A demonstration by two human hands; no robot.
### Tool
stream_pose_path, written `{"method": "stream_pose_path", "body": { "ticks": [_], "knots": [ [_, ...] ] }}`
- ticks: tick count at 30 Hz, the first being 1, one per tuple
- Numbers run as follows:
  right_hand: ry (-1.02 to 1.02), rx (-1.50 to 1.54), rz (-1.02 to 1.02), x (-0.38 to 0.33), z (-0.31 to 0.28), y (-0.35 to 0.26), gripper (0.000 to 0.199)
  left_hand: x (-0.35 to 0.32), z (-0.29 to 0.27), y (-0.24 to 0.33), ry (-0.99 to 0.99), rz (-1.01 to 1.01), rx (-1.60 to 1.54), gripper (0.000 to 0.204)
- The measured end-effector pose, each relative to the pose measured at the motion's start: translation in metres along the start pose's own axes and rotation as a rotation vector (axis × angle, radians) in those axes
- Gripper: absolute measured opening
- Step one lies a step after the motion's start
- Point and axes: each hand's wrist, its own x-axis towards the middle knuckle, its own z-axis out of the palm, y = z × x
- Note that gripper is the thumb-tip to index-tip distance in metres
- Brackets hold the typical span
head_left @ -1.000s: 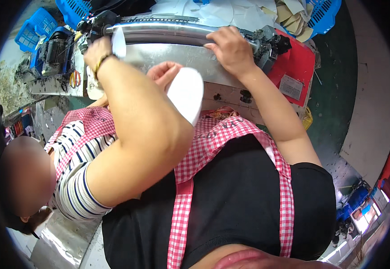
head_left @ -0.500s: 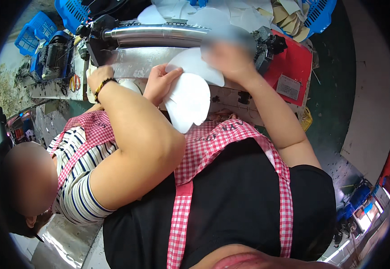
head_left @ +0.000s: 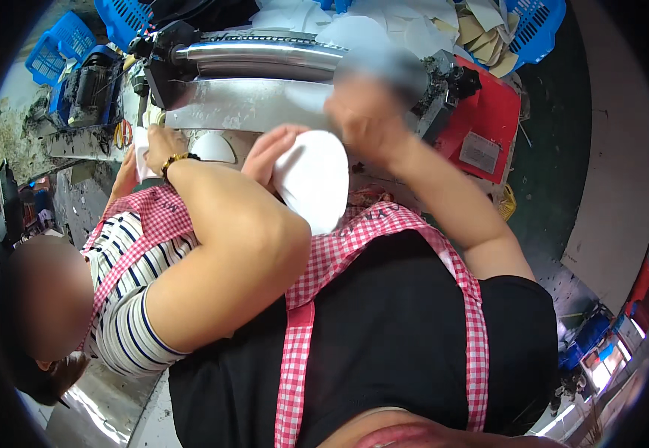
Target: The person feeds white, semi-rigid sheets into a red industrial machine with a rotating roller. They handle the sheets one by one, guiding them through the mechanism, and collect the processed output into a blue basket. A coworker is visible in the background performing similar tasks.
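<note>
My left hand (head_left: 266, 155) is closed round the edge of white rounded sheets (head_left: 313, 183), held upright in front of my apron. Up at the machine's metal roller (head_left: 264, 54), my right hand (head_left: 367, 118) reaches over the bare metal plate (head_left: 227, 104). A blur covers its fingers, so their grip is hidden. Just left of that hand, a pale sheet (head_left: 308, 95) lies smeared on the plate near the roller. Another white rounded piece (head_left: 214, 148) rests below the plate's left part.
A co-worker's arm (head_left: 227, 209) crosses before me from the left; that person's hands (head_left: 161, 148) hold a white piece. Behind the roller lie heaps of white sheets (head_left: 414, 33) and a blue basket (head_left: 537, 30). A red board (head_left: 481, 123) stands right, orange-handled scissors (head_left: 123, 134) left.
The pale sheet by my right hand has moved up onto the plate, away from the sheets in my left hand. My right hand shifted slightly left. The co-worker's hands now show a white piece.
</note>
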Motion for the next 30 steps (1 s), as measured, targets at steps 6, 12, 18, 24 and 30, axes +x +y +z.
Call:
{"method": "stream_pose_path", "body": {
  "ticks": [6,12,18,24,30],
  "knots": [
    [-0.077,-0.150,-0.007,-0.004,0.027,-0.002,0.007,-0.016,-0.013,-0.019,0.022,0.019,0.090,0.025],
    [-0.130,0.846,0.712,0.007,-0.022,0.020,0.033,0.055,-0.041,-0.010,0.296,0.355,0.649,0.026],
    [-0.226,0.644,0.830,-0.016,-0.002,0.011,0.036,0.056,-0.001,0.012,0.401,0.295,0.401,0.028],
    [-0.199,0.389,0.684,-0.001,-0.001,0.010,0.038,0.045,-0.059,-0.010,0.415,0.337,0.778,0.037],
    [-0.305,0.055,0.517,0.058,0.051,0.101,0.020,0.093,-0.021,0.019,0.525,0.206,1.146,0.053]
  ]
}}
